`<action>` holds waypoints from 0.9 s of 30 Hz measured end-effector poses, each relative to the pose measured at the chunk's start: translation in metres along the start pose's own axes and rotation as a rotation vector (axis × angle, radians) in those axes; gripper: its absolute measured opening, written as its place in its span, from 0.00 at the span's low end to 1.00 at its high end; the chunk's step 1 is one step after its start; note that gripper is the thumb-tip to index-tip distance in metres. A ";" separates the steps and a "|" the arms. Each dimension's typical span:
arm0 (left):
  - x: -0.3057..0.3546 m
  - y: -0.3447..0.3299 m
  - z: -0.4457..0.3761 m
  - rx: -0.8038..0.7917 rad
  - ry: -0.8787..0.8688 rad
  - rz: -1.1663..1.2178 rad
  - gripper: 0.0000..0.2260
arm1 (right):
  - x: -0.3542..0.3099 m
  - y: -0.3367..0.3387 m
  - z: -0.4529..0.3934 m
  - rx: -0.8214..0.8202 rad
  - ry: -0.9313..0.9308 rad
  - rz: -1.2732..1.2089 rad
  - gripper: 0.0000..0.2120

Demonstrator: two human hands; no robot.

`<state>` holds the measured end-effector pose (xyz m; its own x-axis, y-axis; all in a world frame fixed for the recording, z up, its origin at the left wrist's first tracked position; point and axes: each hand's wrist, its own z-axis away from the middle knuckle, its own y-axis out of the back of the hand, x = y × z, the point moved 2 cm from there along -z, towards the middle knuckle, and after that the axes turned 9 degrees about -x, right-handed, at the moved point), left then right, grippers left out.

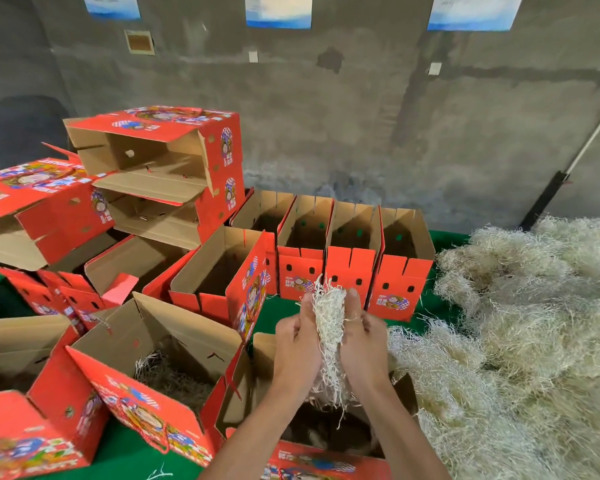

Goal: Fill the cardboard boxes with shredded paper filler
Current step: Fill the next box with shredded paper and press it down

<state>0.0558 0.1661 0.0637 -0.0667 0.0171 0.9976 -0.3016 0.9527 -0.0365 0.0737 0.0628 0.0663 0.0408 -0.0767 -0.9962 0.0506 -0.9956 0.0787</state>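
A wad of pale shredded paper filler is pressed between my left hand and my right hand, fingers curled round it from both sides. Strands hang from it over the open red cardboard box right below my hands, near the bottom centre. To its left, another open box holds some filler in its bottom. A big heap of the same filler covers the right side.
A row of several open red boxes stands upright behind my hands on the green surface. More boxes are stacked on their sides at the left. A grey concrete wall closes the back.
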 end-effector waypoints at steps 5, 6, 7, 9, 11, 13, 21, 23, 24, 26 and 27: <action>-0.002 0.006 -0.012 -0.005 0.090 0.043 0.26 | 0.005 -0.004 -0.007 -0.010 -0.142 -0.049 0.29; -0.004 0.009 -0.013 0.008 0.132 0.068 0.21 | 0.007 -0.004 -0.009 -0.007 -0.175 -0.063 0.28; -0.005 0.012 -0.013 0.038 0.191 0.089 0.16 | 0.011 -0.003 -0.011 -0.005 -0.211 -0.081 0.28; -0.012 0.013 -0.017 0.121 0.304 0.150 0.14 | 0.017 -0.005 -0.011 -0.003 -0.266 -0.135 0.28; -0.012 0.003 -0.016 0.141 0.263 0.140 0.12 | 0.017 -0.015 -0.008 0.035 -0.211 -0.150 0.28; -0.008 -0.006 -0.007 0.139 0.098 0.062 0.23 | 0.016 -0.018 -0.007 0.127 -0.051 -0.057 0.29; -0.005 0.005 -0.020 0.159 0.036 0.080 0.24 | 0.012 -0.004 -0.010 0.150 0.006 -0.080 0.28; -0.001 0.011 -0.024 0.168 -0.010 0.092 0.27 | 0.012 0.007 -0.015 0.180 -0.011 -0.076 0.31; -0.003 0.015 -0.028 0.196 -0.005 0.129 0.26 | 0.011 0.013 -0.016 0.201 -0.008 -0.066 0.32; -0.005 0.014 -0.030 0.230 0.043 0.147 0.25 | 0.006 0.014 -0.015 0.218 0.030 -0.069 0.31; -0.007 0.007 -0.027 0.234 0.071 0.093 0.25 | 0.004 0.010 -0.014 0.204 0.048 -0.091 0.29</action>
<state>0.0802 0.1812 0.0579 -0.0395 0.1301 0.9907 -0.5093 0.8504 -0.1320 0.0883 0.0529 0.0640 0.0929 0.0113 -0.9956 -0.1465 -0.9889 -0.0249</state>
